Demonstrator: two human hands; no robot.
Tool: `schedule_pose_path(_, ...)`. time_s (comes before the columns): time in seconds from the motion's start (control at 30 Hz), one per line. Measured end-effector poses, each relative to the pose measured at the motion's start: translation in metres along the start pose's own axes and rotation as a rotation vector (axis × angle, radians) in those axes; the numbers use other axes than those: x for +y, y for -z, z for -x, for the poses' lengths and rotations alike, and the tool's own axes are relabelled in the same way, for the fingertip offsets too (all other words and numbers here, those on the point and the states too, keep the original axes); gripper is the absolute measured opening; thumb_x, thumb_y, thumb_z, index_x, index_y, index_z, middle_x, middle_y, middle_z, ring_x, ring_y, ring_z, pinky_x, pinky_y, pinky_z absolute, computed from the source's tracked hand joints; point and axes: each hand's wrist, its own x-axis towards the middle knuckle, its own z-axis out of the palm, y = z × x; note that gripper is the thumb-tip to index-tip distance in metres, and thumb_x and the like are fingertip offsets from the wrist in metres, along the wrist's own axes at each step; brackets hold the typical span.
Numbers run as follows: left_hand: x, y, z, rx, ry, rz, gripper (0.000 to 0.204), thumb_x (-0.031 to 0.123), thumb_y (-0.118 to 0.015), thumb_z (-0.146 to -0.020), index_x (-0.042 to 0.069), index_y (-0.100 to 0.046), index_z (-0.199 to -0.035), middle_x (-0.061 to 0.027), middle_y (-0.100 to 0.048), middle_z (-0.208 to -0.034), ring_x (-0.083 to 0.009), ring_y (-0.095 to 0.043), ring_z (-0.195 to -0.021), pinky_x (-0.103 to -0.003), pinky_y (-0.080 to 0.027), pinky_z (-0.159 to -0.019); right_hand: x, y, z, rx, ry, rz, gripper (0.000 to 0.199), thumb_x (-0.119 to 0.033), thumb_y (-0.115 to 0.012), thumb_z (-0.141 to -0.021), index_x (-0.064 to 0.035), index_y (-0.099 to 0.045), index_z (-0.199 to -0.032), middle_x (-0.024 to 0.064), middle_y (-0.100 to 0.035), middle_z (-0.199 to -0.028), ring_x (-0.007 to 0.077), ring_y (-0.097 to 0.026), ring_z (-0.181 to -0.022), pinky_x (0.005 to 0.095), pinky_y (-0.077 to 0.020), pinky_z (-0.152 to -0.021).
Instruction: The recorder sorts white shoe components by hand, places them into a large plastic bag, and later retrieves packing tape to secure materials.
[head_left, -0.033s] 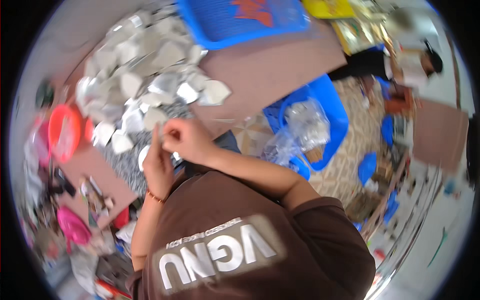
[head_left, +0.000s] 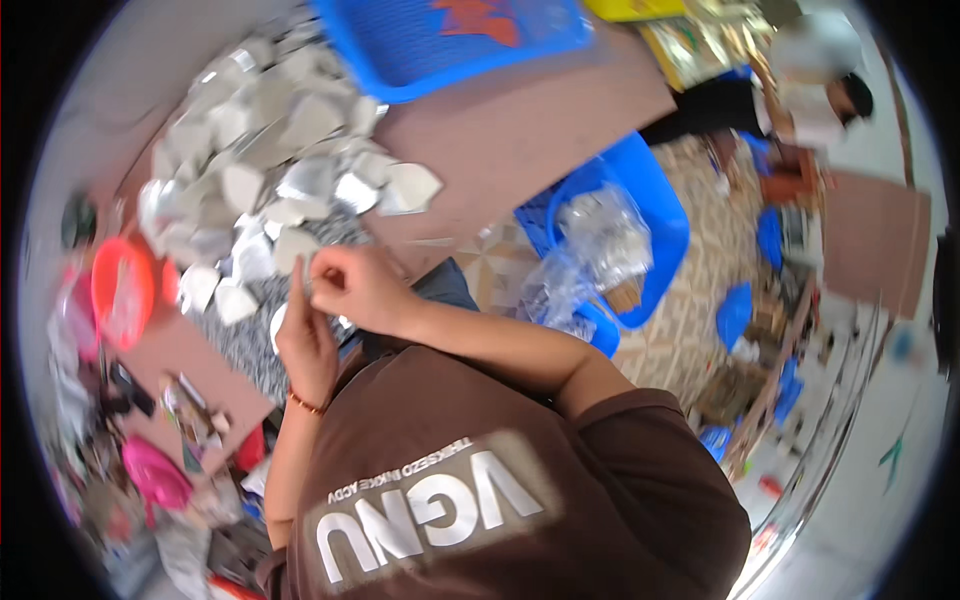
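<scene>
My left hand (head_left: 308, 348) is raised in front of my chest, its fingers pressed together and pointing up. Against its fingertips my right hand (head_left: 362, 290) is curled into a pinch. Whatever lies between the fingers is too small or hidden to make out. A white piece (head_left: 277, 328) shows partly beside my left hand; whether the hand touches it, I cannot tell. Beneath both hands lies a grey fluffy mat (head_left: 235, 345). Beyond them is a heap of white and silver curved pieces (head_left: 270, 120), with a few loose ones (head_left: 236, 301) at its near edge.
A blue basket (head_left: 385, 85) with orange pieces stands on the far side of the brownish table (head_left: 500, 140). Right of me, a blue tub (head_left: 672, 235) holds clear plastic bags (head_left: 605, 235). An orange-red basin (head_left: 125, 290) sits left. Another person (head_left: 790, 115) is at the far right.
The whole view has shifted slightly, so the table things sit a little farther left. Both hands keep the same pose, fingertips together.
</scene>
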Motion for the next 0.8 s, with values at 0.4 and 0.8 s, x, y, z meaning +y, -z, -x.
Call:
schedule_pose_path(0.4,0.032,-0.092,-0.023,-0.521,0.168,0.569,0.035,0.014,-0.036,-0.097,-0.003,-0.043,-0.126,-0.0038,-0.055,-0.103,-0.0098,-0.054,-0.086,-0.024,-0.047,-0.074,0.026,0.108,0.053,0.438,0.178,0.265,0.014,-0.004,-0.057,-0.066,-0.0036,-0.044,-0.070,0.0096,-0.049,-0.065,0.0256,-0.051,-0.058,0.0351,-0.0395,-0.051)
schedule_pose_path(0.8,0.015,-0.244,-0.109,-0.444,0.528,0.715,0.027,0.012,-0.041,-0.094,0.000,-0.046,-0.118,-0.0116,-0.056,-0.108,-0.0217,-0.059,-0.097,-0.036,-0.051,-0.083,0.216,0.316,0.232,1.377,-0.437,0.592,0.040,-0.025,-0.071,-0.074,-0.0017,-0.053,-0.101,0.0149,-0.054,-0.102,0.0242,-0.055,-0.079,0.0338,-0.0468,-0.072)
